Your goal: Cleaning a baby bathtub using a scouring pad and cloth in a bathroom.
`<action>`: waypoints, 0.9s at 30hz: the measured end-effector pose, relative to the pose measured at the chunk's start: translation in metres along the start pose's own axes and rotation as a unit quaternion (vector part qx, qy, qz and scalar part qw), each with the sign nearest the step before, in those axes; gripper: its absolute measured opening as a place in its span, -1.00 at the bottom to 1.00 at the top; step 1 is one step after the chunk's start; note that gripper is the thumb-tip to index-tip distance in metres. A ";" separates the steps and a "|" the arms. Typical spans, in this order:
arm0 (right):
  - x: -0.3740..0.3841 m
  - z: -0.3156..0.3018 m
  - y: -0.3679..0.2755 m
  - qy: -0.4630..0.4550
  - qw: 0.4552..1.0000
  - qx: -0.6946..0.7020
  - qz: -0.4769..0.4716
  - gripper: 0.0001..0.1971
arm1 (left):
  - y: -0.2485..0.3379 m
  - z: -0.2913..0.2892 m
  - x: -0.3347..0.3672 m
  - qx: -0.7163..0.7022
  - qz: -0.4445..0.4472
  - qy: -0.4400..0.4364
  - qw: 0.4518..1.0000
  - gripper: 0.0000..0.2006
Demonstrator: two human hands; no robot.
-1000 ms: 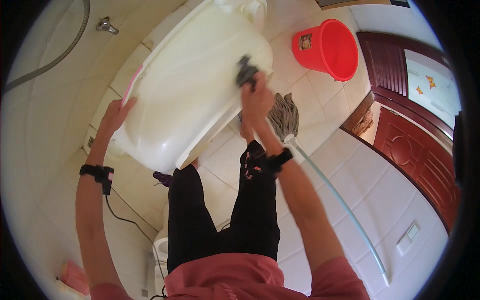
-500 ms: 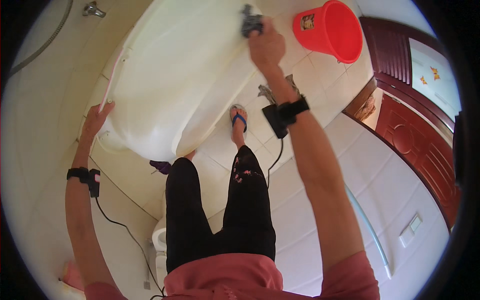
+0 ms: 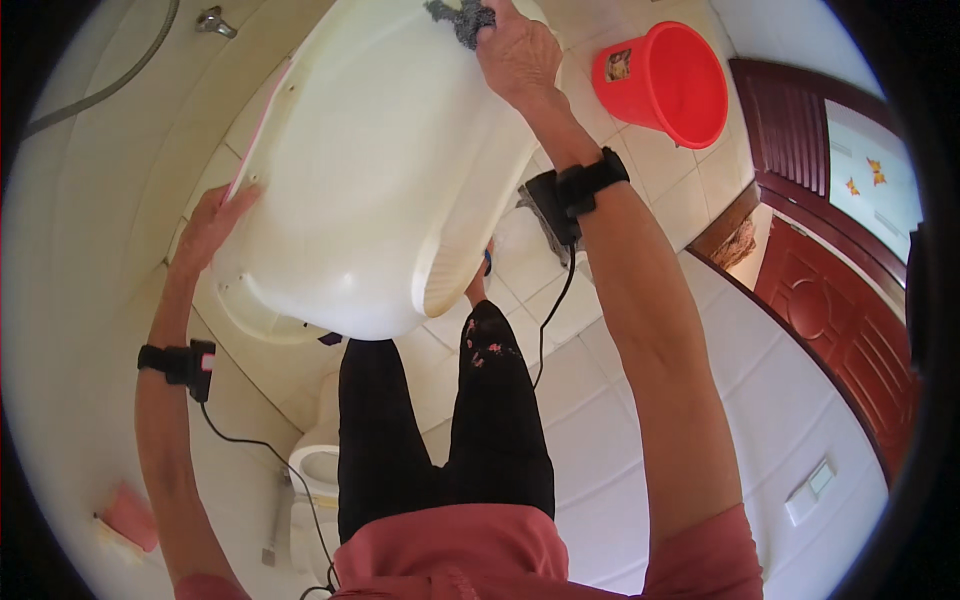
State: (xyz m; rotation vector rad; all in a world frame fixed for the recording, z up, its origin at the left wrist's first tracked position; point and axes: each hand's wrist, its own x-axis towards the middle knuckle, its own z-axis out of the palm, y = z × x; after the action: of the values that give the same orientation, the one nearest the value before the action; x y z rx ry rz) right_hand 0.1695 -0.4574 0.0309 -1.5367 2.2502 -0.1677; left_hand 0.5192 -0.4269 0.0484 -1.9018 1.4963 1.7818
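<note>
A large white plastic tub [image 3: 350,170] is tipped up in front of my legs, with a pink line along its left edge. At that edge my left hand [image 3: 212,225] is closed on the rim, the thumb lying over it. My right hand [image 3: 522,58] is at the far right side of the tub, closed around a dark grey, rumpled cloth [image 3: 474,22] that lies against the tub's surface. One end of the cloth sticks out to the left of my fingers. My fingertips under the cloth are hidden.
A red bucket [image 3: 690,85] stands on the tiled floor to the right. A grey cloth-like thing [image 3: 545,220] lies on the floor, partly behind my right wrist. A toilet [image 3: 318,465] is at the lower left, a metal tap [image 3: 215,22] at the upper left. Cords hang from both wrist straps.
The tub has shifted right and turned slightly, now covering most of my right foot. My right hand has moved up and slightly left with the cloth; my left hand has gone slightly right.
</note>
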 end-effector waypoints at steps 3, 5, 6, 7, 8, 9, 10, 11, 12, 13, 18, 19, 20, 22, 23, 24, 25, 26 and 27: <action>-0.039 0.023 0.011 0.159 0.962 -0.004 -0.223 -0.89 | 0.024 0.007 -0.006 -0.026 -0.001 -0.003 1.000 -0.59; -0.116 0.018 -0.008 0.099 0.959 -0.033 -0.265 -0.89 | 0.031 0.003 -0.008 0.044 -0.005 0.005 0.999 -0.59; -0.144 0.020 -0.006 0.123 0.945 0.068 -0.295 -0.87 | 0.039 0.003 -0.008 0.114 -0.006 0.001 0.993 -0.59; -0.165 0.011 -0.016 0.070 0.949 0.110 -0.288 -0.84 | 0.045 0.000 -0.016 0.116 -0.012 0.012 0.993 -0.59; -0.162 0.006 -0.010 0.074 0.947 0.110 -0.292 -0.84 | 0.056 0.004 -0.020 0.127 -0.007 0.006 0.992 -0.57; -0.154 0.004 0.004 0.075 0.948 0.100 -0.294 -0.82 | 0.069 0.008 -0.024 0.140 0.000 0.000 0.990 -0.56; -0.143 0.000 0.021 0.073 0.949 0.088 -0.294 -0.80 | 0.086 0.016 -0.027 0.140 0.006 0.001 0.990 -0.56; -0.120 -0.006 0.040 0.113 0.955 0.105 -0.253 -0.79 | 0.109 0.023 -0.030 0.175 0.010 -0.014 0.984 -0.54; -0.093 -0.014 0.060 0.154 0.958 0.117 -0.211 -0.78 | 0.128 0.033 -0.030 0.209 0.019 -0.031 0.977 -0.53; -0.068 -0.021 0.073 0.152 0.974 0.066 -0.153 -0.78 | 0.138 0.036 -0.031 0.234 0.043 -0.011 0.971 -0.49; -0.088 0.001 0.061 0.261 0.955 0.011 -0.142 -0.82 | 0.164 0.046 -0.032 0.302 0.056 -0.005 0.952 -0.50; -0.111 0.002 0.035 0.158 0.972 0.097 -0.144 -0.84 | 0.158 0.042 -0.029 0.328 0.064 -0.002 0.943 -0.50; -0.140 -0.004 0.009 0.116 0.972 0.113 -0.171 -0.85 | 0.155 0.041 -0.027 0.334 0.066 0.002 0.940 -0.50; -0.148 -0.034 -0.005 0.022 0.982 0.137 -0.131 -0.79 | 0.154 0.042 -0.030 0.356 0.084 0.013 0.931 -0.53; -0.139 -0.038 0.008 0.044 0.976 0.166 -0.136 -0.76 | 0.154 0.047 -0.032 0.342 0.127 0.034 0.930 -0.59; -0.130 -0.045 0.022 0.066 0.969 0.192 -0.142 -0.73 | 0.167 0.052 -0.033 0.344 0.138 0.032 0.928 -0.59; -0.116 -0.063 0.024 0.075 0.966 0.195 -0.149 -0.73 | 0.180 0.056 -0.038 0.343 0.132 0.008 0.930 -0.60; -0.102 -0.080 0.023 0.084 0.958 0.216 -0.170 -0.73 | 0.191 0.062 -0.042 0.342 0.125 -0.015 0.931 -0.60; -0.090 -0.094 0.017 0.092 0.943 0.231 -0.220 -0.75 | 0.199 0.067 -0.040 0.351 0.131 -0.011 0.927 -0.65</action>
State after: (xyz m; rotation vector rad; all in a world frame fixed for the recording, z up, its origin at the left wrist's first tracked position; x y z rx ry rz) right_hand 0.1454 -0.3805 0.1352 -1.7700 1.7719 -0.9307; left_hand 0.3409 -0.4588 0.1611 -1.3611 2.0822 1.0810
